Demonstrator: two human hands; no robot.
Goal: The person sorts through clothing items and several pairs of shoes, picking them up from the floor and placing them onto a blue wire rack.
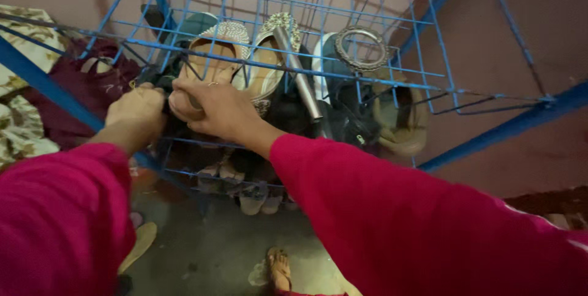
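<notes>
both hands, left hand (pixel 138 109) and right hand (pixel 214 109), grip a tan shoe (pixel 211 66) on the blue wire rack (pixel 429 85).

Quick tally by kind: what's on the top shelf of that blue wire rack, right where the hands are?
Embellished flat shoes: 2
Teal shoes: 2
Round ornate metal ring: 1
Silver metal rod: 1
Total: 6, counting only what shows clearly; darker items under the left hand and right hand are unclear.

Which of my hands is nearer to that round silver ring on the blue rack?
Right. Your right hand is below-left of the silver ring; your left hand is farther left still.
</notes>
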